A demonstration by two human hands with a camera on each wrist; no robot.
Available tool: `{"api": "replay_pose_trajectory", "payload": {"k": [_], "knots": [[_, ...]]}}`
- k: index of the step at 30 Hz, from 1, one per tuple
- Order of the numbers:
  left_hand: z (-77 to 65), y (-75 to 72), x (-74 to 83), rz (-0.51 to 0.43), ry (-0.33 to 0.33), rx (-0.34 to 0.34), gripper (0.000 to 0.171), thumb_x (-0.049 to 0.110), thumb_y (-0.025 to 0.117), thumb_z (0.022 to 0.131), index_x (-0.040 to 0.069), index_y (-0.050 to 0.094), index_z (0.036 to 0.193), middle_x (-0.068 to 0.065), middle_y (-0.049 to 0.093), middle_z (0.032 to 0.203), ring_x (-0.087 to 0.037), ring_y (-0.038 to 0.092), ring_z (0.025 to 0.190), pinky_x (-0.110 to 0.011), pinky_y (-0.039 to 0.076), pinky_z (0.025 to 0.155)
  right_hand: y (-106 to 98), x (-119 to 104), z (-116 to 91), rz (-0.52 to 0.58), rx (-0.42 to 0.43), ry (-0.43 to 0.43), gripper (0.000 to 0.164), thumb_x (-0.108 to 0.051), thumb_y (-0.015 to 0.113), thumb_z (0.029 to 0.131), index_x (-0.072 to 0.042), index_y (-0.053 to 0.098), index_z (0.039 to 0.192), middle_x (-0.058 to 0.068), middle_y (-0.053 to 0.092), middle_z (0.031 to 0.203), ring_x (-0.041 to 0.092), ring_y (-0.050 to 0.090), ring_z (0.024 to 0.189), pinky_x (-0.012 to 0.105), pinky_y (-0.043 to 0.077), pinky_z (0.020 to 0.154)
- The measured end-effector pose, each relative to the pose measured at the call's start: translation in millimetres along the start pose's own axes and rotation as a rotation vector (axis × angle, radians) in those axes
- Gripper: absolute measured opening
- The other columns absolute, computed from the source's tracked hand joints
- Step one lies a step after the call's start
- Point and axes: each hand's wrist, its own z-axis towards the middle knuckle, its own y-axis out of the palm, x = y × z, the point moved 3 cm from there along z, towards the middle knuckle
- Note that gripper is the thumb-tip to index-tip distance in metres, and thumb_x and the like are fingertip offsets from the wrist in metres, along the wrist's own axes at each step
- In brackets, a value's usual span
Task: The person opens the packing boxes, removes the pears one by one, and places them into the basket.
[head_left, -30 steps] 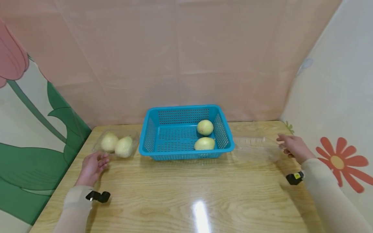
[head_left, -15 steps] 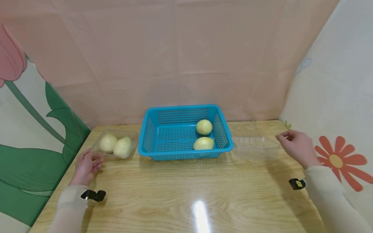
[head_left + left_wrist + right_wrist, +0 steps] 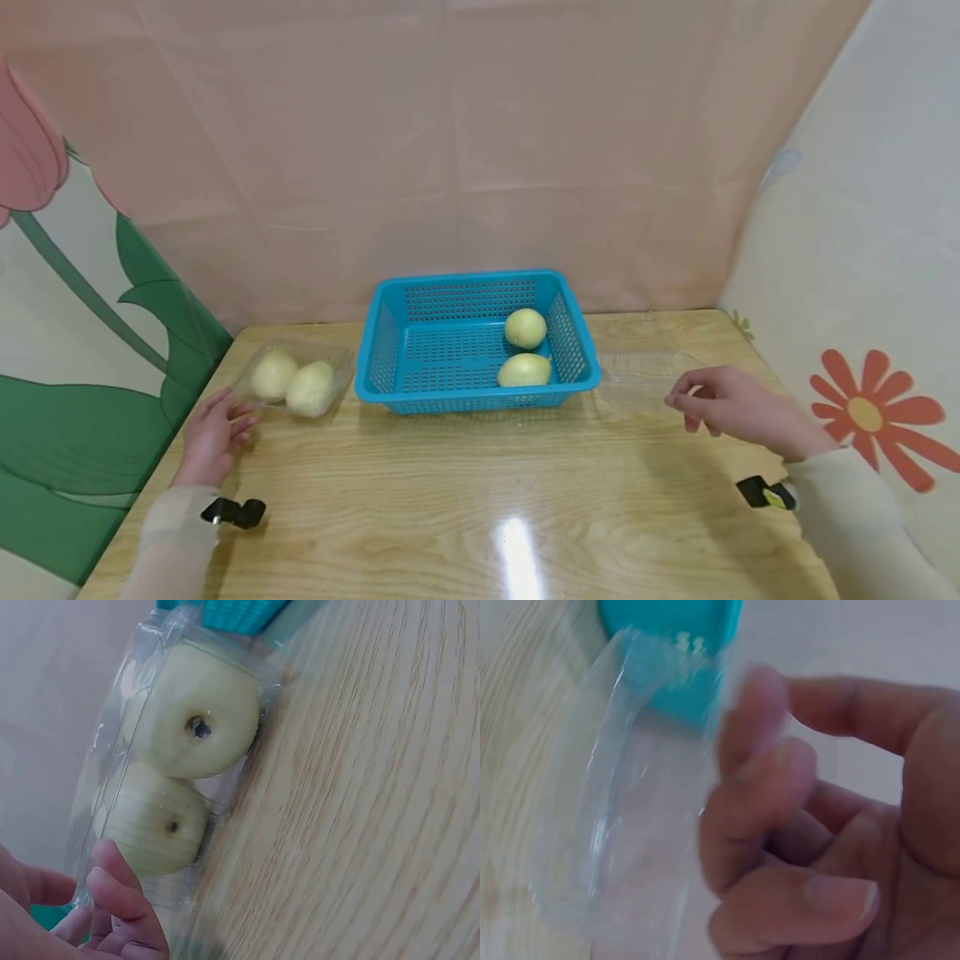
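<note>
At the left, a clear plastic box [image 3: 330, 354] contains two pale yellow-green melons [image 3: 312, 388]. My left hand [image 3: 212, 437] is at its near left corner, thumb and forefinger seeming to pinch the edge. The left wrist view shows both melons [image 3: 196, 712] through the plastic, their dark end marks facing me. A second clear box [image 3: 637, 387] lies to the right, with no fruit visible in it. My right hand [image 3: 735, 408] has thumb and forefinger together at its edge and the other fingers curled. In the blurred right wrist view the plastic box [image 3: 607, 825] appears against the fingertips.
Between the boxes stands a blue perforated basket [image 3: 450, 400] with two more melons [image 3: 525, 369] in its right part. A pink sheet [image 3: 465, 150] hangs behind the wooden table [image 3: 420, 500]. Patterned sheets with a red flower [image 3: 866, 417] and green leaves [image 3: 67, 450] flank the sides.
The left box and its melons have shifted slightly left and toward me, along with my left hand. My right hand has brought thumb and forefinger together and moved left across the right box.
</note>
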Motion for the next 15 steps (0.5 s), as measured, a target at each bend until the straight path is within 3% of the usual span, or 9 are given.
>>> {"api": "replay_pose_trajectory", "payload": {"k": [9,15], "knots": [[-2.1,-5.0,-0.6,0.005,0.02,0.04,0.035,0.022,0.038,0.107,0.023,0.041,0.141,0.009,0.059,0.078,-0.004,0.059,0.062,-0.019,0.047,0.052,30.3,-18.2,0.4,0.123,-0.268,-0.023,0.023,-0.028,0.06,0.1,-0.007,0.067,0.101,0.009,0.067,0.075,0.021,0.057,0.059,0.034,0.051,0.055],[-4.6,-10.0,-0.7,0.022,0.025,0.019,0.042,0.018,0.035,0.106,0.022,0.04,0.147,0.007,0.055,0.078,-0.005,0.057,0.06,-0.02,0.045,0.051,47.7,-17.3,6.5,0.122,-0.33,-0.057,0.02,-0.026,0.059,0.1,-0.008,0.068,0.098,0.01,0.068,0.075,0.02,0.057,0.058,0.034,0.05,0.055]]}}
